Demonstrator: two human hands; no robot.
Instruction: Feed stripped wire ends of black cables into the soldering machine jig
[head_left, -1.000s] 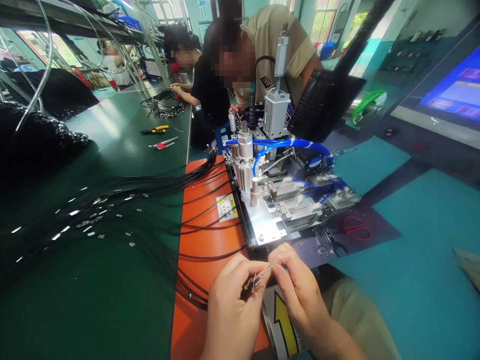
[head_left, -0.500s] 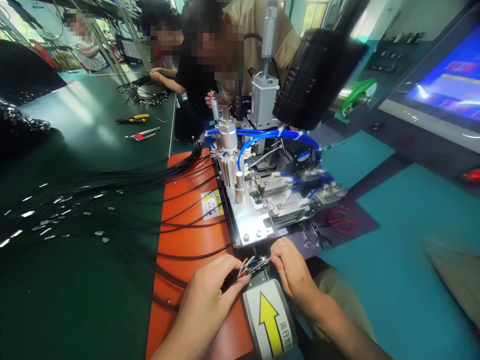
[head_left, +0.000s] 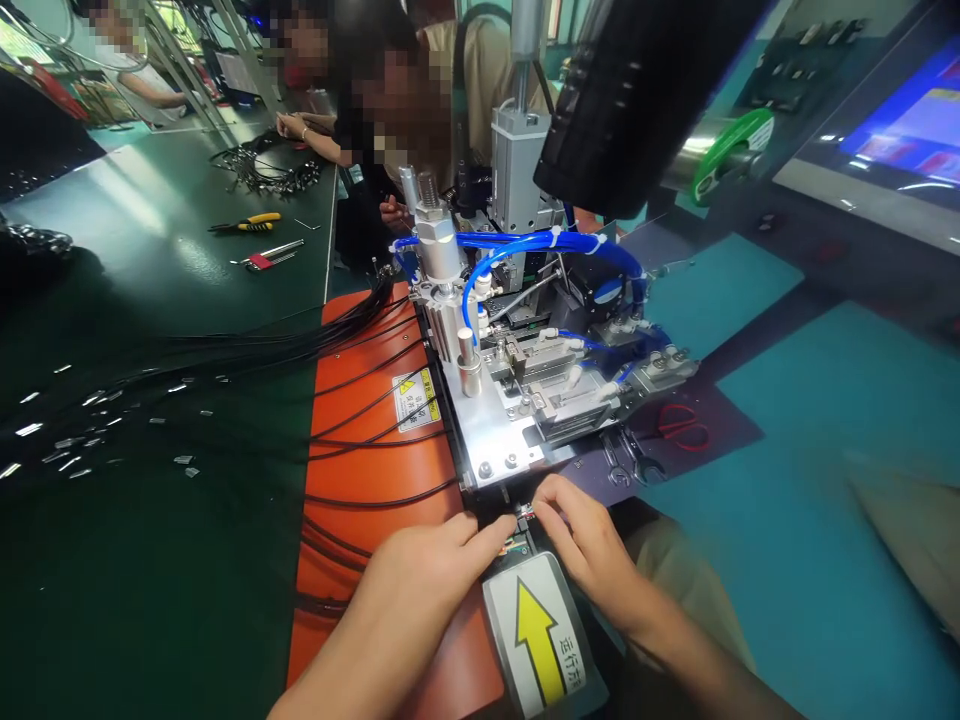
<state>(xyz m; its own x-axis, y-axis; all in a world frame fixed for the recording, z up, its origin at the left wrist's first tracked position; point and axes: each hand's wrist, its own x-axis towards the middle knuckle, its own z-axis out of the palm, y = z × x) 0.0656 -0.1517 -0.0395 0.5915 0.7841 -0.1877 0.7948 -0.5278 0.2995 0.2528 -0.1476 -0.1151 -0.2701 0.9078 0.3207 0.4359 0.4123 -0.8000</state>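
Observation:
My left hand [head_left: 420, 580] and my right hand [head_left: 585, 550] meet at the front edge of a pneumatic crimping machine's steel plate [head_left: 487, 430]. Between the fingertips sits the end of a black cable with fine coloured wires [head_left: 519, 522], partly hidden by my fingers. My left fingers lie along the cable, and my right fingertips pinch the wires. Just below my hands is a yellow arrow label [head_left: 536, 640]. An orange mat [head_left: 367, 510] lies under my left forearm, with black cables [head_left: 375, 430] across it.
Blue pneumatic tubing [head_left: 540, 240] runs over the machine. Spanners [head_left: 626, 460] and red-handled scissors [head_left: 686, 428] lie to its right. On the green bench are pliers [head_left: 244, 223] and a wire bundle [head_left: 266, 175]. A person [head_left: 397, 120] leans beyond the machine.
My hands have moved closer together at the machine's front edge. The coloured wires, earlier held up in plain view, are now lower and mostly hidden by my fingers.

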